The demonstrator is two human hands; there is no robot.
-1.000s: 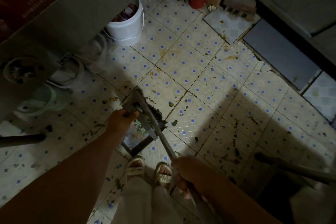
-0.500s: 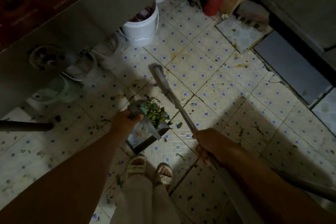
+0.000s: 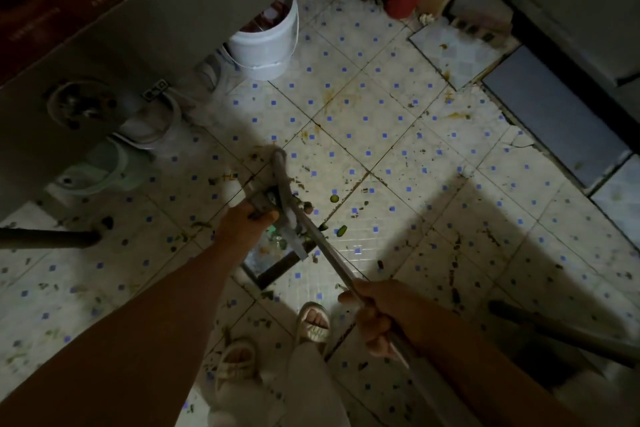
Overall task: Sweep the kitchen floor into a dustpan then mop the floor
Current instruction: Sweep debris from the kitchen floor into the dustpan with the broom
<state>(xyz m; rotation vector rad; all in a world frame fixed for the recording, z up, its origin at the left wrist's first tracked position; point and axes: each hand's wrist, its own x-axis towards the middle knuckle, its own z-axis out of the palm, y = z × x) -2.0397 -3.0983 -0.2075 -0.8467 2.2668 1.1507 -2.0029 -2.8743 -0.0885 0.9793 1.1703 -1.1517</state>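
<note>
The dustpan is gripped at its handle by the left hand and set on the tiled floor, green scraps inside. The broom handle is held in the right hand, fingers curled round it, its blurred head just beyond the dustpan. A white bucket is seen under the tabletop.

The dustpan sits on the floor just ahead of the feet, with the left hand on its handle. The broom crosses over the pan, its head at the far side, its shaft running back to the right hand. Scraps lie just right of the pan. A bucket stands farther off, partly under the surface at left. A pipe lies at far left.
</note>
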